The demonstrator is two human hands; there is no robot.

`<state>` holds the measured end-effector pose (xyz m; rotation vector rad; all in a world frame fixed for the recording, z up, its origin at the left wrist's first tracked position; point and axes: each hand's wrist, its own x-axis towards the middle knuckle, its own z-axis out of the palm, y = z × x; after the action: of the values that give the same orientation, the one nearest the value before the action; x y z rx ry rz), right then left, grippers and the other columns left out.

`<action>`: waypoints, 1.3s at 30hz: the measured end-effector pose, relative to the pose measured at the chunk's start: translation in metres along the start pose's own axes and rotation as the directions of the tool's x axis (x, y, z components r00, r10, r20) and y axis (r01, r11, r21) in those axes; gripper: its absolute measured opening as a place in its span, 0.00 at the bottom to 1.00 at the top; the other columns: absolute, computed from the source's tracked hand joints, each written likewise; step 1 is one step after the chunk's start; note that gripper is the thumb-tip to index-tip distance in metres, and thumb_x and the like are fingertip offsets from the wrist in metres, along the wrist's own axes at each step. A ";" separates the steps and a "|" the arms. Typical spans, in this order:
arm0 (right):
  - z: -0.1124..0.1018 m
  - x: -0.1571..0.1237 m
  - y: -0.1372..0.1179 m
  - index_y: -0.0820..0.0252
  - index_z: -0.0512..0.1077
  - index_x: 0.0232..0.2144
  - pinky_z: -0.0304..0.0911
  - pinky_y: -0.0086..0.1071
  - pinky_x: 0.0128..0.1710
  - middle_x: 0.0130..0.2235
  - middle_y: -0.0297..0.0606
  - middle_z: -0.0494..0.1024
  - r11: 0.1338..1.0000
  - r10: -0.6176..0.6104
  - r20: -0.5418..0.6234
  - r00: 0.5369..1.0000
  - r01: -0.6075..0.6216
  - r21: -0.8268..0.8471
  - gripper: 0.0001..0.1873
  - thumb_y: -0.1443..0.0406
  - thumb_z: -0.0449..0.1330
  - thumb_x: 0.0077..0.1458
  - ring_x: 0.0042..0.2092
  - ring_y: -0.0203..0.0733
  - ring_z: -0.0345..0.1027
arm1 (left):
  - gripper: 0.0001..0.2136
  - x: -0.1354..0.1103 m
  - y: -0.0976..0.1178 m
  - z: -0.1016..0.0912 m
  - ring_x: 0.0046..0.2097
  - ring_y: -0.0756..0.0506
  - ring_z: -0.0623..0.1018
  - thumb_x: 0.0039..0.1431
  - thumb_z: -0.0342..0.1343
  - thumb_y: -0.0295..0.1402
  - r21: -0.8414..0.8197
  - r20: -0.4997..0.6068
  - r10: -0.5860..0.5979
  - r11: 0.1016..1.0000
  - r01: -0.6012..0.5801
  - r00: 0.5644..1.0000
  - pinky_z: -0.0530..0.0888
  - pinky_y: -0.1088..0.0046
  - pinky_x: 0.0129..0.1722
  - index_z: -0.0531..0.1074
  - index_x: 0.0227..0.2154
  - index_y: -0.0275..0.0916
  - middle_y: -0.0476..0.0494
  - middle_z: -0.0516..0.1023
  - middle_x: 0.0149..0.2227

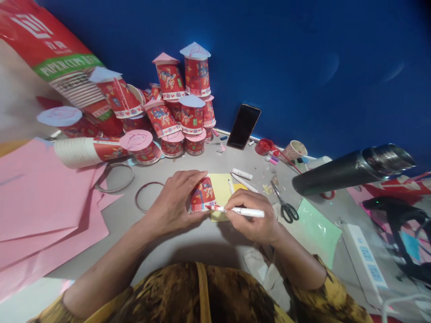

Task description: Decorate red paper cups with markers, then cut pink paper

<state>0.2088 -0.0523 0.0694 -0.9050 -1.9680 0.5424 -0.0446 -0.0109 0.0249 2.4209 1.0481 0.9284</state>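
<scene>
Head view: I have the left hand [177, 197] gripping the red paper cup [204, 193], well in from the back edge of the tabletop [124, 215]; the right hand [252, 217] pinches a white marker [251, 212], tip at the cup's patterned band. Likely colouring; the next move calls for steadiness.
</scene>
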 end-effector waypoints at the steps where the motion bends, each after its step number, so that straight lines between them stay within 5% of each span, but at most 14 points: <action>1: -0.001 0.000 0.000 0.53 0.78 0.35 0.71 0.34 0.33 0.30 0.36 0.84 1.000 0.000 -0.005 1.000 0.000 -0.003 0.06 0.69 0.64 0.65 0.31 0.41 0.78 | 0.38 0.000 0.000 0.000 0.63 0.29 0.77 0.62 0.69 0.41 -0.004 0.005 0.003 1.000 -0.003 1.000 0.75 0.46 0.63 0.62 0.72 0.46 0.32 0.76 0.64; 39: -0.003 0.002 -0.003 0.55 0.77 0.35 0.70 0.31 0.33 0.30 0.34 0.84 0.999 -0.010 -0.020 1.000 0.009 -0.031 0.06 0.69 0.63 0.65 0.30 0.38 0.77 | 0.38 0.001 0.002 0.001 0.62 0.28 0.78 0.60 0.70 0.40 -0.003 0.001 -0.005 1.000 0.005 1.000 0.76 0.43 0.62 0.64 0.71 0.44 0.31 0.77 0.63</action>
<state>0.2096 -0.0521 0.0742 -0.9162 -1.9668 0.4969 -0.0426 -0.0113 0.0260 2.4147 1.0507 0.9259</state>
